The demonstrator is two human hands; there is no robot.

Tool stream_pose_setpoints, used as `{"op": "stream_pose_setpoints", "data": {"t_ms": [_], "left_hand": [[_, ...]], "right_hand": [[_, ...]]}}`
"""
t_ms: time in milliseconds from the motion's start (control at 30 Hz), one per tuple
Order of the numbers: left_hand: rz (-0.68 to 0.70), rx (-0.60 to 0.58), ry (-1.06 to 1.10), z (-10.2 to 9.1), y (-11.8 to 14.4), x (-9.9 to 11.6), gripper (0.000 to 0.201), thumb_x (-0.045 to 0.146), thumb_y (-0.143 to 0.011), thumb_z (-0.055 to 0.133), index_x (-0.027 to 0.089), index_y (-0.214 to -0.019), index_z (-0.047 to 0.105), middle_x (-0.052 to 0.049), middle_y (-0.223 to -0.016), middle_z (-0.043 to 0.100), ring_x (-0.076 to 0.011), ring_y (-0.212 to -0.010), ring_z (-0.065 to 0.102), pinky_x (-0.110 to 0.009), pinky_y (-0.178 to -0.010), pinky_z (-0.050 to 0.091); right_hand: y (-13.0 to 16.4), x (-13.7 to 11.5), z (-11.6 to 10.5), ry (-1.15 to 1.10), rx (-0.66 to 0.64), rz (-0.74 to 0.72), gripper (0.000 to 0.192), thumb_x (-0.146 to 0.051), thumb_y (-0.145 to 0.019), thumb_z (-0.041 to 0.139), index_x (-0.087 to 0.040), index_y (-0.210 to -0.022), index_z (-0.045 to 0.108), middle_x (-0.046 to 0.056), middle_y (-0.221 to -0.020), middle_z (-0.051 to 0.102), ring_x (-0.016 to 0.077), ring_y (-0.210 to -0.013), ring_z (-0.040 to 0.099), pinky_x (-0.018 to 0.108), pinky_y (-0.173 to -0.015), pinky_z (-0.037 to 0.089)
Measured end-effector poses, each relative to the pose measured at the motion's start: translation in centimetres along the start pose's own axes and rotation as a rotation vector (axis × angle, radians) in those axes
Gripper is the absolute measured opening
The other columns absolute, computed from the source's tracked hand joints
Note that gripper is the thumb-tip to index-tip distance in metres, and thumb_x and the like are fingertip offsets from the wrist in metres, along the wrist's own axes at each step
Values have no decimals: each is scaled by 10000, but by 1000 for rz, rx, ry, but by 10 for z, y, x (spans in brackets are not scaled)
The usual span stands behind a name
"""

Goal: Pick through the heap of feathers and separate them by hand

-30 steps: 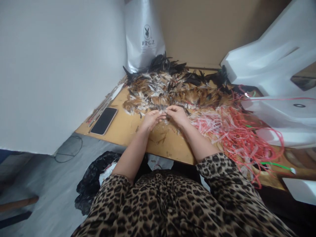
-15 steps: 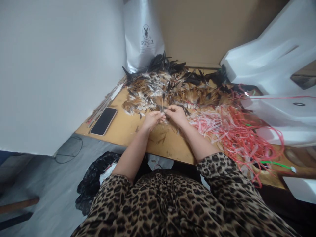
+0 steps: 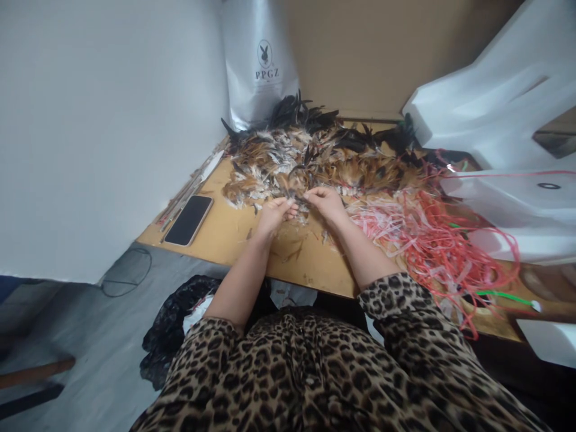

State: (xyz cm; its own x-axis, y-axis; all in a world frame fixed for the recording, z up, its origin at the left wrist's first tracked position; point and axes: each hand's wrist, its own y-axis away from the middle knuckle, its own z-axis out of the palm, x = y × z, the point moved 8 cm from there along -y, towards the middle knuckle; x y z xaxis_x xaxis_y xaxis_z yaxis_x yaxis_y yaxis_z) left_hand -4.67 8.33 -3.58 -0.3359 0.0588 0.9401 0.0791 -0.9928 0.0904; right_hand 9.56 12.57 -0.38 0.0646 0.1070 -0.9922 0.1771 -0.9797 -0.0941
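- Left hand (image 3: 272, 218): thumb and forefinger pinched together; a small feather (image 3: 291, 194) caught at the tips, blurred, its far end pointing away from the body toward the pile.
- Right hand (image 3: 327, 203): just beside the left, a narrow gap between the two. Thumb and forefinger drawn close; too blurred to tell whether the tips meet or have anything between them.
- Feather lies at the left fingers, near the right fingertips, in front of the pile's near edge.
- Under and just nearer than the hands: loose bits (image 3: 292, 249) of feather scattered on the yellowish surface (image 3: 234, 240).
- Beyond the hands: pile (image 3: 342, 165) of feathers, brown and white in front, black along the back.
- Right of the right hand: tangle of pink and white strips (image 3: 443, 258); a green strip (image 3: 508, 296) at its near right side.
- Left of the left hand, well apart: dark-screened phone (image 3: 189, 220), lying flat, slanted; thin sticks (image 3: 186, 186) along the surface's left edge.
- Behind the pile: silvery bag (image 3: 265, 78), upright, rabbit emblem, letters PPGZ.
- Far right: large white sheeting (image 3: 477, 108).
- Below, on the floor (image 3: 103, 342): crumpled black bag (image 3: 171, 324); thin dark cable (image 3: 128, 282) farther left.
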Motion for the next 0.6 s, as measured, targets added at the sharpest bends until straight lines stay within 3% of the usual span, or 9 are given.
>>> {"op": "stream_pose_setpoints", "data": {"t_ms": [133,333,600], "left_hand": [[28,88,96,-10,-4,2,186,275,-674,694,116,-751,636,-24,-679,662,-38,-523,561,-137,-491,417],[5,142,119,-13,-5,0,145,238,-695,676,110,-730,619,-28,-673,661,-41,-515,560,-149,-496,416],[5,135,140,-14,-5,0,121,217,-701,673,115,-742,624,-25,-677,661,-39,-521,563,-142,-493,418]], "right_hand": [[-6,-5,-10,295,-1,-147,182,-310,-671,604,-145,-696,675,21,-685,659,118,-611,543,245,-632,413],[0,-14,3,688,-102,-292,179,-259,-717,545,-166,-748,694,39,-772,674,140,-709,572,239,-677,403],[24,-22,22,1122,-219,-81,238,-407,-689,572,-199,-706,685,79,-764,676,195,-706,590,269,-611,375]]}}
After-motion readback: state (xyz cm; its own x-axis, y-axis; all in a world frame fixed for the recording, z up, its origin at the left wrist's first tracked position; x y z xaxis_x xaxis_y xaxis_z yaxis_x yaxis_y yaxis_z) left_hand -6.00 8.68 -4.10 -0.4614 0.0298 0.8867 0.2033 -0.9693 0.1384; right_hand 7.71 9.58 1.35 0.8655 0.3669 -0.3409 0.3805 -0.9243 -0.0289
